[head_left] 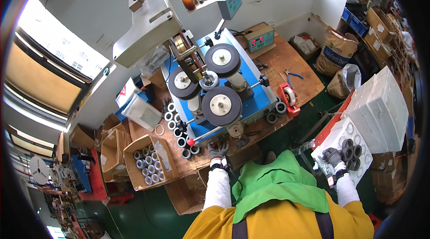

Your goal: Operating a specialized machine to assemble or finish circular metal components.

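Note:
My left hand (218,150), in a grey glove, rests at the table's front edge with fingers apart, just below the blue-based winding machine (255,100). Three dark wheels (221,105) on that machine surround a small metal ring (209,80). Off to the right, my right hand (332,156), also gloved, is over a white foam tray (319,153). Its fingers are curled down beside several black rings (347,153) grouped there. Whatever those fingers may hold is hidden. Black-and-white rings (181,142) stand along the machine's left side.
A cardboard box (168,167) of wrapped rings sits left of my left arm. On the wooden table (295,66) are a red tape dispenser (290,100), blue-handled pliers (294,75) and a control box (260,41). Stacked white foam blocks (380,109) rise beyond the tray.

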Available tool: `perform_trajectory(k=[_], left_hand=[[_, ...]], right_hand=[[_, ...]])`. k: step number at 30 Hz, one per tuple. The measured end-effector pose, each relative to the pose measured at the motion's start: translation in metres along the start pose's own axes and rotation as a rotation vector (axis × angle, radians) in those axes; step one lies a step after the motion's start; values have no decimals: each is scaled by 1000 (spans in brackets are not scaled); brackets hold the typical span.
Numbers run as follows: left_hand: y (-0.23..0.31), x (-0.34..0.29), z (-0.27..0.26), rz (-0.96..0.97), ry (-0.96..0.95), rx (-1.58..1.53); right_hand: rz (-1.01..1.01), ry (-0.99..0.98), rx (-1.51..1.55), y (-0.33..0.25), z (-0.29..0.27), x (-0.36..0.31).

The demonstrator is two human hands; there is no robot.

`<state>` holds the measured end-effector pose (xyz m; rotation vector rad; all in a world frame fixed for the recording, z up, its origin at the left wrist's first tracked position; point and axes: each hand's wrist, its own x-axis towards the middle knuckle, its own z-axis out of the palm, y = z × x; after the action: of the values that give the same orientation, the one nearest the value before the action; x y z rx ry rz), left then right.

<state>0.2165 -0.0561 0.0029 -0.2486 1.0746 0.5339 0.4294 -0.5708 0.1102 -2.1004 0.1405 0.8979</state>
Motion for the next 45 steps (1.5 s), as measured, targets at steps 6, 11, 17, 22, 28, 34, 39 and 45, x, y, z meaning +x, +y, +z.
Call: perform_trajectory(k=[6, 11, 17, 22, 28, 34, 39, 45], left_hand=[[-5, 0, -8, 42, -190, 13], [-3, -13, -18, -39, -242, -27], [23, -39, -3, 24, -252, 170], [84, -81, 0, 594, -316, 551], [58, -188, 61, 1818, -173, 1881], [65, -154, 91, 1557, -101, 2467], [89, -140, 116, 1116, -306, 2799], [81, -146, 94, 160, -643, 2343]], right_hand=[[-179, -12, -153, -70, 2, 4], [-368, -79, -122, -147, 29, 3], [-482, -271, -171, -208, 74, 17], [-742, -416, -275, -273, 122, 34], [-637, -536, -126, -365, 191, 45], [-979, -595, -110, -418, 242, 55], [-728, -805, 243, -431, 270, 63], [-580, -865, 414, -420, 271, 75]])
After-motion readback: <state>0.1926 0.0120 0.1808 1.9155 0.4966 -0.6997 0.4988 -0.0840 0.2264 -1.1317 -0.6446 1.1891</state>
